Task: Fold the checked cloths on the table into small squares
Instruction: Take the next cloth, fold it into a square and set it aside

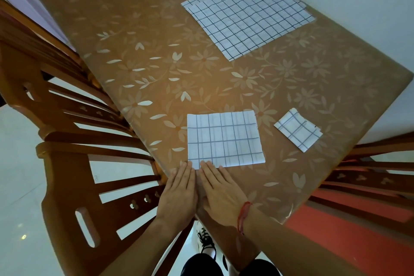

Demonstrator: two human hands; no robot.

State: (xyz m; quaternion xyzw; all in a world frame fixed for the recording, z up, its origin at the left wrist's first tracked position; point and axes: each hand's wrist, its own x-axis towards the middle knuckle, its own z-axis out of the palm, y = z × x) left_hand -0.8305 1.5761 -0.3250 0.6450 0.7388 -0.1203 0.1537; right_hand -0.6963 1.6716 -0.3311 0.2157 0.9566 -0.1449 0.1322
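Note:
A half-folded white cloth with a dark check [225, 139] lies flat near the table's front corner. My left hand [179, 192] and my right hand [220, 192] lie side by side, palms down with straight fingers, their fingertips touching the cloth's near left edge. A small folded checked square [298, 131] sits to the right of it. A stack of unfolded checked cloths [248, 12] is spread at the far right of the table.
The table [139, 51] has a brown flowered cover. Wooden chairs stand at the left [67, 163] and at the right [369, 175]. A white wall runs along the table's far right side.

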